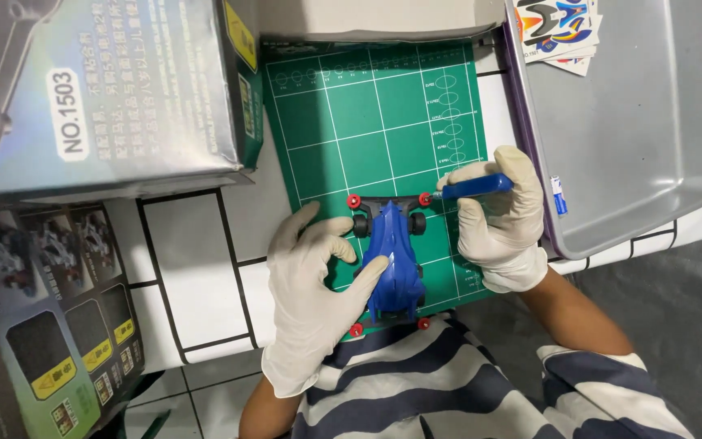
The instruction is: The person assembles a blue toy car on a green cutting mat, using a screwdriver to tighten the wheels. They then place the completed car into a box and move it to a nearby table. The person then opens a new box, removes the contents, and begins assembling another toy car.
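On the green cutting mat (343, 122), a blue toy car (394, 260) is pinned steady by the left hand (312, 284), fingers spread, while the right hand (499, 219), clamped around a blue screwdriver (474, 188), meets its red front roller (425, 198).

A white tabletop with black grid lines (197, 244) lay under even light; dark grey floor (684, 301) showed at right.
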